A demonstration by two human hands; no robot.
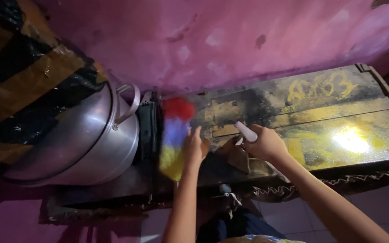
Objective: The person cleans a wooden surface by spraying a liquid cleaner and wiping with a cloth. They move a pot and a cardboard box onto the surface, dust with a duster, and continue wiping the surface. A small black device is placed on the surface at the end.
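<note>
My left hand (pixel 195 148) is clenched around the grip of a feather duster (pixel 175 135) — a fluffy head banded red, blue and yellow, blurred in the picture, standing over the left end of the worn tabletop (pixel 338 112), just beside a dark flat object next to the big metal pot (pixel 86 139). The handle itself is hidden inside my fist.

My right hand (pixel 266 144) is wrapped around a small bottle (pixel 246 132); only its white top shows above my fingers (pixel 253 135), pointing up and to the left. Under that hand lies a crumpled brownish cloth (pixel 244 159), touching the tabletop's front edge.

Assessment of handling:
- Duster: I judge it very light, the head soft and yielding, nothing to break. Hold belongs on the stiff handle below the fluff, never on the fluff itself.
- Bottle: light, probably rigid plastic and smooth — it could slip if wet. A full wrap around the body, as now, looks sound.
- Pot: bulky, lidded, with a loop handle (pixel 129 105) at its side; neither hand touches it.

The tabletop surface is scuffed, yellow and black, with a bright glare at the right.
</note>
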